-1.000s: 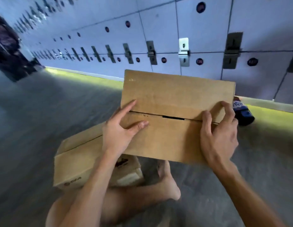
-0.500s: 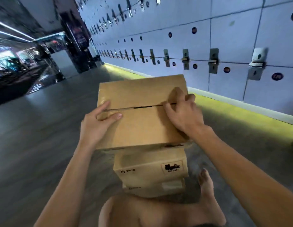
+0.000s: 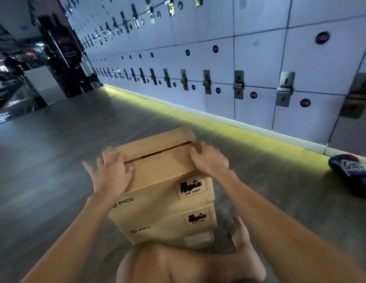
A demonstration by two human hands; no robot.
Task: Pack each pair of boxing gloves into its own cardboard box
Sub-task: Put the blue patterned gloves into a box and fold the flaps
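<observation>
Cardboard box [image 3: 157, 160] tops a stack of two more boxes [image 3: 167, 219] on the floor [image 3: 55, 160]. Left hand [image 3: 111, 174] and right hand [image 3: 208, 160] press flat on its closed flaps, fingers spread, gripping nothing. Blue boxing glove [image 3: 349, 172] lies far right beside lockers [image 3: 259, 58].

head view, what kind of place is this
Probably a gym locker room or corridor: a long wall of lockers with metal latches, a blue boxing glove on the grey floor.

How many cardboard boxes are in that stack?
3, as far as shows: the top box under both hands, the middle box beneath it, and the bottom box on the floor; the leg may hide more.
</observation>
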